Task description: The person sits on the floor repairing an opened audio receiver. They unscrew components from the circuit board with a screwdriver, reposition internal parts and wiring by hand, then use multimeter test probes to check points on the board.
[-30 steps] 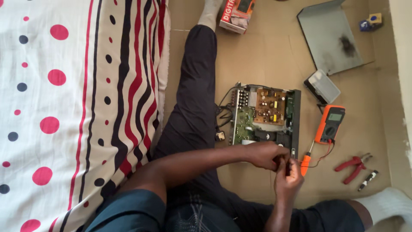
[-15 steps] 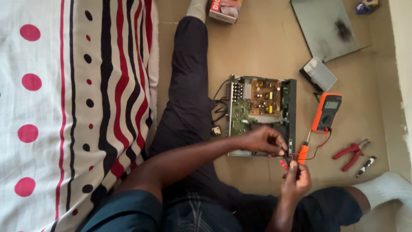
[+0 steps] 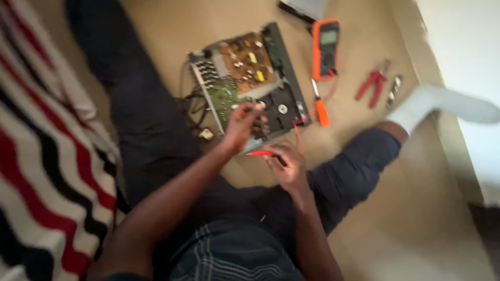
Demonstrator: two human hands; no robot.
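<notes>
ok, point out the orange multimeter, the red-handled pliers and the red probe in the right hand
orange multimeter [image 3: 326,48]: head view, middle of its dark face.
red-handled pliers [image 3: 370,86]: head view, on the red handles.
red probe [image 3: 260,153]: head view, on its red shaft, left of the right hand [image 3: 289,167].

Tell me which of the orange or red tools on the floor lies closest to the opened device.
The orange-handled screwdriver, lying right beside the opened device. The red pliers lie farther toward the white sock.

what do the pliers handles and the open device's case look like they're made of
Pliers: the handles look like red plastic or rubber grips, a uniform matte red; the picture is blurred. Open device: its case looks like dark sheet metal with thin edges, with brown and green circuit boards inside.
</notes>
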